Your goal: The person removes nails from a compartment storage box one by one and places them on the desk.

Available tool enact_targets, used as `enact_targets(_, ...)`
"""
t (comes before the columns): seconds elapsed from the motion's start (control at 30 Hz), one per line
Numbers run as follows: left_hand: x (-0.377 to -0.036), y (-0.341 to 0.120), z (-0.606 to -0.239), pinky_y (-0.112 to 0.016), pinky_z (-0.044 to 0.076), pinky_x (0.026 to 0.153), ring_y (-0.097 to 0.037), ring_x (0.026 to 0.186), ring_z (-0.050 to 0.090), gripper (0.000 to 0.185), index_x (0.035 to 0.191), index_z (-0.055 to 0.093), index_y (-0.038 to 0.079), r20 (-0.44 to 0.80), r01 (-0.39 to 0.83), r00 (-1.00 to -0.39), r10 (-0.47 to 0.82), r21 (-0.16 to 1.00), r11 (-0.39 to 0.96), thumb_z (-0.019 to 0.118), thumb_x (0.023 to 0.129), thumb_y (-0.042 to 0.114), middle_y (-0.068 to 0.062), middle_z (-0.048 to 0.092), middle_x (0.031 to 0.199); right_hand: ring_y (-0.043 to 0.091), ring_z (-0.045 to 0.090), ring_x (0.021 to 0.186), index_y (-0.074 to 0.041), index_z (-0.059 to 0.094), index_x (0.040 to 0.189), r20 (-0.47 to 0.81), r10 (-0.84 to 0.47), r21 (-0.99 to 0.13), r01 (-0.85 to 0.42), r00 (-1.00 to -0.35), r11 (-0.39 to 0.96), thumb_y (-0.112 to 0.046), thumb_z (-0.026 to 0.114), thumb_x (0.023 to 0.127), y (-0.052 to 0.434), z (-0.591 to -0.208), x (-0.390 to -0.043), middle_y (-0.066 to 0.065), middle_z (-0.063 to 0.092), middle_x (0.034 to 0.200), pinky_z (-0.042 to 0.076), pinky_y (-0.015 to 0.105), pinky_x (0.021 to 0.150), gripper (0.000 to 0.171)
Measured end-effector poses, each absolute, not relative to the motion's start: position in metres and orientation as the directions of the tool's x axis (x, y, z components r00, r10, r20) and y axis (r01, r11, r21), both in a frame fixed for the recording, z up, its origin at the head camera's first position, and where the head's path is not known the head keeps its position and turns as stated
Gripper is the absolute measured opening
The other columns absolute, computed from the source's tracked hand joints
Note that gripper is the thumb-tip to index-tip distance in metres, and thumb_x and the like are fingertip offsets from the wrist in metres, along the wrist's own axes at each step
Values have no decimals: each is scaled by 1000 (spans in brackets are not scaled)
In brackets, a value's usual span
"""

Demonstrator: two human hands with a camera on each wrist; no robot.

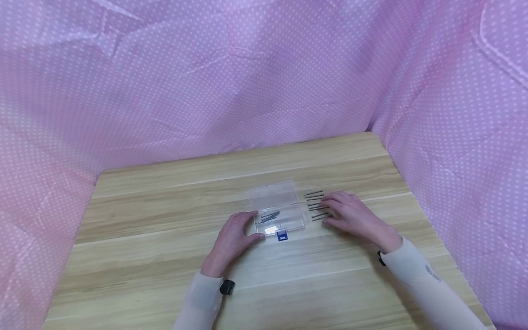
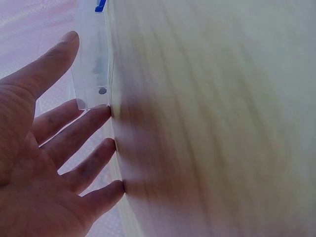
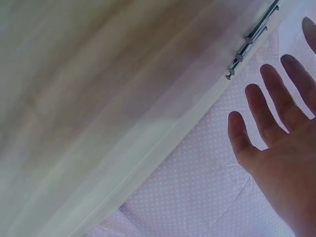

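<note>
Nails [image 1: 316,205] lie in a loose row on the wooden tabletop [image 1: 165,220], just beside the right end of a small clear plastic box [image 1: 278,208], which sits near the middle of the tabletop with its lid folded open away from the person. A few more nails [image 1: 270,215] already lie inside the box, toward its left part, and a blue latch [image 1: 282,235] shows at its near edge. The left hand [image 1: 233,238] rests flat beside the left end of the box, fingers straight and spread, the fingertips touching the box wall; it holds nothing, and the left wrist view shows the same open palm against the clear plastic. The right hand [image 1: 352,215] lies on the tabletop just right of the box, fingers extended and relaxed over the ends of the loose nails, touching or almost touching them; whether a nail is pinched under the fingertips cannot be told, though the right wrist view shows the fingers spread and straight, with several nail heads [image 3: 244,52] just beyond them. Judging from how things lie, the filling of the box looks partly done: a small share of nails is in, and the larger share, about half a dozen or more, remains outside the box to its right. A pink dotted cloth [image 1: 264,68] hangs behind and to both sides of the box.
</note>
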State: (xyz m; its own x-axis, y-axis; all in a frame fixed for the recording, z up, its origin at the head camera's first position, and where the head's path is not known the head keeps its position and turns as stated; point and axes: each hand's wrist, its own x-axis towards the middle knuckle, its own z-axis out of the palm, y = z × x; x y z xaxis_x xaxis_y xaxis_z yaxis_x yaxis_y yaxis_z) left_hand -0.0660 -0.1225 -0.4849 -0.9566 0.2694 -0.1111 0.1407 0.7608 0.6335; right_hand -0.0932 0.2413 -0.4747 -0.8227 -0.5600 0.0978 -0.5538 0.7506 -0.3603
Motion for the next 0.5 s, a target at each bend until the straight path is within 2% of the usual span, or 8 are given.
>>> enact_targets(0.23, -66, -122, -484, -51, 39, 117, -34, 137, 51, 72, 144, 60, 11, -126, 126, -957, 263, 634, 763, 87, 83, 39, -12, 62, 141, 43, 48, 138, -4, 63, 139, 117, -554, -383, -552, -824, 741, -37, 79, 91, 238, -474, -90, 20, 55, 148, 37, 67, 112, 61)
enact_targets(0.5, -65, -122, -484, -51, 39, 117, -34, 137, 50, 72, 144, 60, 11, -123, 124, -958, 260, 640, 758, 87, 83, 38, -12, 62, 141, 43, 45, 140, -3, 63, 139, 216, -561, -377, -598, -799, 707, -38, 79, 89, 228, -472, -88, 21, 54, 149, 36, 68, 112, 64)
